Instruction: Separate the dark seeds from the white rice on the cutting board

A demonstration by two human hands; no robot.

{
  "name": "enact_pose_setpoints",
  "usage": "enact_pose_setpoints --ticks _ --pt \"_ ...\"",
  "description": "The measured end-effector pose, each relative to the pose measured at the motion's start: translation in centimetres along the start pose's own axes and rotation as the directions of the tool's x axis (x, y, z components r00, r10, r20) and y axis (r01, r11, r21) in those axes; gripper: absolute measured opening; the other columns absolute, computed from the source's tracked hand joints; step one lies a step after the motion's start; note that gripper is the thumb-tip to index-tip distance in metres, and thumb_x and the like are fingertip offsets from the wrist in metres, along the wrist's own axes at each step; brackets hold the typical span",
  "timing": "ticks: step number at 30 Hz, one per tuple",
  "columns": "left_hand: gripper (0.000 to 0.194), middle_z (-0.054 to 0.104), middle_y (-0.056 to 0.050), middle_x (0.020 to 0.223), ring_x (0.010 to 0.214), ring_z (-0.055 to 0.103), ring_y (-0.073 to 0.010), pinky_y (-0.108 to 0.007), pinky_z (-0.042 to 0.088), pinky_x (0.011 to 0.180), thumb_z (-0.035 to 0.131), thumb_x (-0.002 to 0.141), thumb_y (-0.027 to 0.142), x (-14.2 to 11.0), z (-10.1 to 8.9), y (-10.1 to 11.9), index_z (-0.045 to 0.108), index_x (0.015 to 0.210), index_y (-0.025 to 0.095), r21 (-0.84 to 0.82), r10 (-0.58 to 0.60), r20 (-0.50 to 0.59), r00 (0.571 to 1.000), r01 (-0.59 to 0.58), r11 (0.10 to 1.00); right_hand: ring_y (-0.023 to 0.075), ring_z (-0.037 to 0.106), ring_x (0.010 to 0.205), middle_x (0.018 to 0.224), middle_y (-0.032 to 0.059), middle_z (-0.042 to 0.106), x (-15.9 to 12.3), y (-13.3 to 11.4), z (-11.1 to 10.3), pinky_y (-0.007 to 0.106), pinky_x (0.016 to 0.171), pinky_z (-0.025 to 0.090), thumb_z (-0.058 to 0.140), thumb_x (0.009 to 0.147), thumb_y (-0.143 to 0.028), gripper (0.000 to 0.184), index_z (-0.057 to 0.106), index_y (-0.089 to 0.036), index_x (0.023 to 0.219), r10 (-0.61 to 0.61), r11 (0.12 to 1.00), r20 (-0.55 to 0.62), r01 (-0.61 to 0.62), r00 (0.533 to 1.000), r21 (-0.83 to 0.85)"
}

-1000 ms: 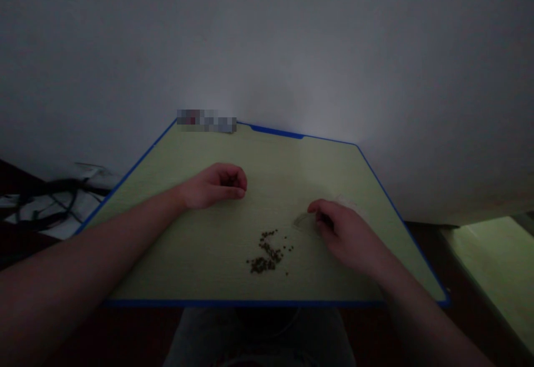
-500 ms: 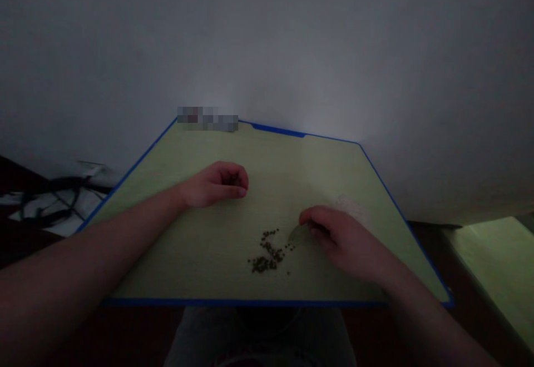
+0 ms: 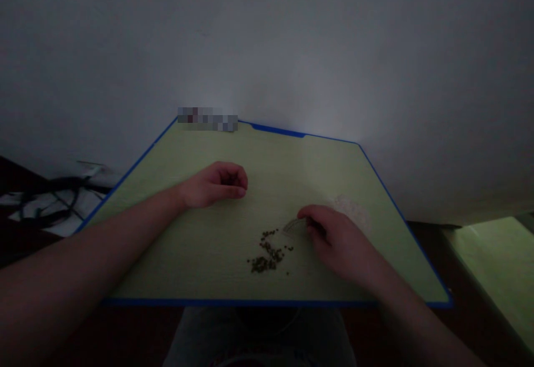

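Note:
My right hand [image 3: 334, 239] pinches a fork [image 3: 294, 224], its tines pointing left and low over the table. Just left of the tines lies a loose heap of small dark brown grains [image 3: 267, 261], with a few strays around it. A patch of fine whitish grains [image 3: 352, 211] spreads behind my right hand, which partly covers it. My left hand [image 3: 217, 184] rests on the table further back, fingers curled in and thumb against them. Something dark shows in its shaded hollow, but I cannot make out what.
The pale table [image 3: 187, 261] has a blue edge and stands against a light wall [image 3: 267, 50]. A blurred-out item [image 3: 207, 119] lies at its back left corner. Black cables [image 3: 54, 200] are at the left, and a pale green surface [image 3: 496, 267] is at the right.
My right hand has shifted slightly left, and the fork's tines have moved left and a little away from me. My left hand and the dark grains look the same.

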State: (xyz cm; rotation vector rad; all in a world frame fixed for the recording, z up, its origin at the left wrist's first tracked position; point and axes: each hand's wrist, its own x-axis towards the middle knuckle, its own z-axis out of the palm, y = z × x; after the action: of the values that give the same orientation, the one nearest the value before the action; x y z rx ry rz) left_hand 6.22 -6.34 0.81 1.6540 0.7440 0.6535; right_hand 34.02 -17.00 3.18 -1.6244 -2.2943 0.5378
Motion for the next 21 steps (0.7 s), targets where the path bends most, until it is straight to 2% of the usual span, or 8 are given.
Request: enact_pose_setpoints --ticks 3,7,10,17,19,21 --pt "0.020 0.053 0.004 0.060 0.053 0.046 -0.0076 -0.020 0.036 0.049 0.071 0.069 0.030 0.0 0.0 -0.1 0.057 0.072 0.015 0.007 0.000 -0.001 1.000 0.000 1.000 0.0221 0.064 0.088 0.096 0.0082 0.069 -0.2 0.2 -0.2 0.035 0.078 0.048 0.046 0.087 -0.008 0.026 0.062 -0.018 0.106 0.043 0.999 -0.034 -0.044 0.998 -0.018" --pt "0.020 0.054 0.003 0.061 0.055 0.046 -0.0078 -0.019 0.036 0.050 0.071 0.068 0.030 0.1 0.0 -0.1 0.058 0.071 0.015 0.011 -0.008 -0.008 1.000 0.009 1.000 0.0196 0.064 0.086 0.097 0.0065 0.069 -0.6 -0.6 0.1 0.032 0.076 0.048 0.045 0.089 -0.009 0.027 0.061 -0.020 0.107 -0.011 0.998 0.004 0.010 1.000 0.054" --pt "0.020 0.054 0.003 0.061 0.055 0.047 -0.0079 -0.019 0.037 0.051 0.072 0.068 0.029 0.1 0.0 -0.1 0.058 0.071 0.015 0.002 -0.010 -0.008 1.000 0.010 1.000 0.0195 0.064 0.086 0.096 0.0065 0.069 -0.6 -1.2 0.7 0.032 0.076 0.049 0.045 0.087 -0.007 0.028 0.062 -0.020 0.107 -0.005 0.999 0.010 0.004 1.000 0.053" --pt "0.020 0.054 0.003 0.061 0.055 0.047 -0.0075 -0.019 0.036 0.050 0.071 0.069 0.029 0.0 -0.1 -0.3 0.058 0.072 0.015 0.003 0.008 0.000 1.000 -0.008 1.000 0.0222 0.065 0.086 0.094 0.0091 0.069 0.0 1.0 0.2 0.036 0.078 0.049 0.048 0.085 -0.009 0.026 0.061 -0.017 0.107 0.114 0.992 -0.129 -0.119 0.985 -0.030" --pt "0.020 0.054 0.003 0.061 0.055 0.047 -0.0073 -0.019 0.036 0.050 0.072 0.069 0.029 0.0 -0.1 -0.3 0.058 0.072 0.015 0.005 0.010 -0.001 1.000 -0.010 1.000 0.0217 0.065 0.084 0.092 0.0082 0.069 -0.2 1.0 0.0 0.035 0.076 0.049 0.048 0.086 -0.009 0.026 0.061 -0.018 0.107 0.110 0.993 -0.141 -0.113 0.984 -0.013" --pt "0.020 0.054 0.003 0.061 0.055 0.047 -0.0073 -0.019 0.036 0.050 0.072 0.069 0.029 0.0 -0.1 -0.3 0.058 0.072 0.014 0.006 0.014 -0.007 1.000 -0.014 1.000 0.0208 0.065 0.083 0.092 0.0074 0.069 -0.4 0.4 0.1 0.034 0.074 0.050 0.047 0.086 -0.009 0.027 0.060 -0.018 0.108 0.074 0.997 -0.105 -0.072 0.992 0.023"
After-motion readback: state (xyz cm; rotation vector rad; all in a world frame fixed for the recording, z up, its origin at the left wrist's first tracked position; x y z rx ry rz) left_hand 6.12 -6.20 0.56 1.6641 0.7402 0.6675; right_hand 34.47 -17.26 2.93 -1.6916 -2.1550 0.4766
